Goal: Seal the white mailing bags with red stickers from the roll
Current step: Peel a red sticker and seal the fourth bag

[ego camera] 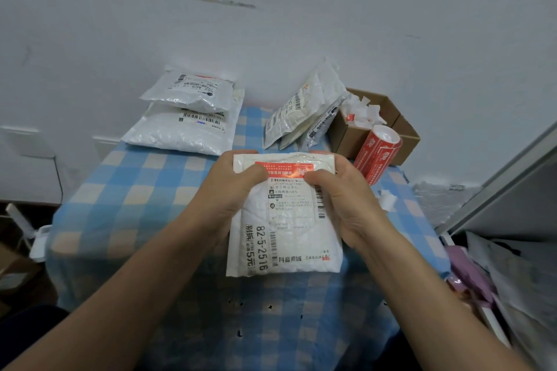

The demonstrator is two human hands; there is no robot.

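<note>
Blue-checked tabletop (144, 190) carries the work. Above its middle, both hands, left hand (232, 190) and right hand (340, 199), grip a white mailing bag (286, 226), thumbs pressing the red sticker (283, 167) on its flap. Next, probably, another sticker from the sticker roll (376, 156), just right of the bag.

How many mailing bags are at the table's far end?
5: upper bag on lower bag, left; three leaning bags beside the box, right. Others may be hidden.

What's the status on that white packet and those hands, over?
Left hand and right hand: both in a grip on the white mailing bag. Thumbs pressing the red sticker across its top. Nothing blocking; sticker roll sits off right.
</note>
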